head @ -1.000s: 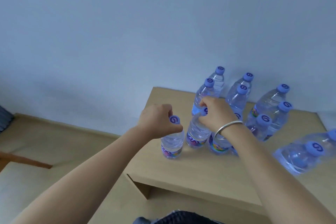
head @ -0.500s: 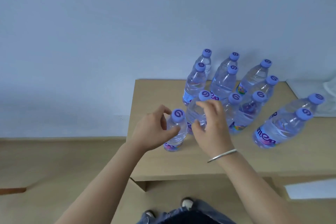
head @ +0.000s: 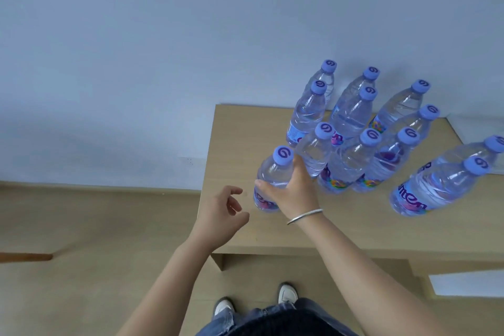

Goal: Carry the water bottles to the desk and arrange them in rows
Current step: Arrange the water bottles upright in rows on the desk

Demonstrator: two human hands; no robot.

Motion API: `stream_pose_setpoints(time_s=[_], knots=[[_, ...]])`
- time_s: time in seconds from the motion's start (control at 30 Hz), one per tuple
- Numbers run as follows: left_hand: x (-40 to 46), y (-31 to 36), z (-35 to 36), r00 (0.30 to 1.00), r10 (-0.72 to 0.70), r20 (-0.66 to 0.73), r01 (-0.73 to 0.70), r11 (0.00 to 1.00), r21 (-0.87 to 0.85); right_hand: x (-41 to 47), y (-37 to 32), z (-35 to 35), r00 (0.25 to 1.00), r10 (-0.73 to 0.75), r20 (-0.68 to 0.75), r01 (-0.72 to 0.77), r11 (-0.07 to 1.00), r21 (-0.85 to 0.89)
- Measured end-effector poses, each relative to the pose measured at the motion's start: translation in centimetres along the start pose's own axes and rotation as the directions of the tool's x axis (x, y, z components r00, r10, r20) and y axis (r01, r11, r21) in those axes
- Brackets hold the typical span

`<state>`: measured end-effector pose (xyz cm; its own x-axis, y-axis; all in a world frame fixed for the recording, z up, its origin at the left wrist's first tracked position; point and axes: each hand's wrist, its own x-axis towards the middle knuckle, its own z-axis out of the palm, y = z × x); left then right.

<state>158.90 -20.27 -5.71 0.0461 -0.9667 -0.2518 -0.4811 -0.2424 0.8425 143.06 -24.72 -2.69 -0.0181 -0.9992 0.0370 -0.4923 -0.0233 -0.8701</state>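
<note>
Several clear water bottles with purple caps stand in rows on the light wooden desk point(head: 354, 229). The front-left bottle point(head: 272, 174) stands nearest the desk's left edge, and my right hand point(head: 293, 191), a silver bracelet on its wrist, grips its body. Just behind it stands another bottle point(head: 315, 153), with more rows point(head: 351, 114) reaching back to the wall. Two bottles point(head: 436, 185) stand apart at the right. My left hand point(head: 221, 215) hovers over the desk's left edge, fingers loosely curled, holding nothing.
The desk stands against a pale blue wall. Beige floor lies to the left, with a brown wooden strip point(head: 26, 256) at the far left. My shoes point(head: 286, 294) stand just in front of the desk. A white panel point(head: 466, 285) shows under the desk's right side.
My left hand let go of the front-left bottle and drew back toward the desk's edge. My right hand left the bottle behind and now grips the front-left one.
</note>
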Motion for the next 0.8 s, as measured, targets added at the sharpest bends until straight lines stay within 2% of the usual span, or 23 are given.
stream_pose_setpoints(time_s=[0.13,0.23,0.3,0.43,0.57,0.63,0.8], knots=[[-0.9,0.2,-0.1,1.000,-0.021,0.002,0.021,1.000,-0.005,0.5,-0.9,-1.4,0.999,0.037,0.029,-0.037,0.999,0.001],[-2.0,1.4,-0.8,1.000,-0.027,-0.007,0.026,0.995,-0.100,0.9,-3.8,-3.5,0.994,-0.004,0.108,-0.011,0.991,0.133],[-2.8,3.0,-1.4,0.997,-0.003,0.077,0.022,0.968,-0.249,1.1,-6.1,-4.9,0.984,-0.061,0.168,0.026,0.979,0.204],[-4.3,6.0,-2.6,0.945,0.219,0.242,-0.029,0.795,-0.606,1.2,-9.9,-6.9,0.943,-0.137,0.302,-0.003,0.906,0.423],[-5.2,8.2,-3.4,0.886,0.311,0.343,-0.012,0.755,-0.656,1.1,-12.1,-7.7,0.897,-0.238,0.373,0.011,0.854,0.520],[-5.3,9.0,-3.4,0.875,0.325,0.358,0.015,0.721,-0.692,1.5,-12.4,-7.8,0.892,-0.218,0.397,-0.041,0.834,0.551],[-5.6,10.6,-3.0,0.920,0.271,0.284,0.015,0.699,-0.715,2.8,-12.5,-7.9,0.882,-0.128,0.453,-0.179,0.799,0.574]])
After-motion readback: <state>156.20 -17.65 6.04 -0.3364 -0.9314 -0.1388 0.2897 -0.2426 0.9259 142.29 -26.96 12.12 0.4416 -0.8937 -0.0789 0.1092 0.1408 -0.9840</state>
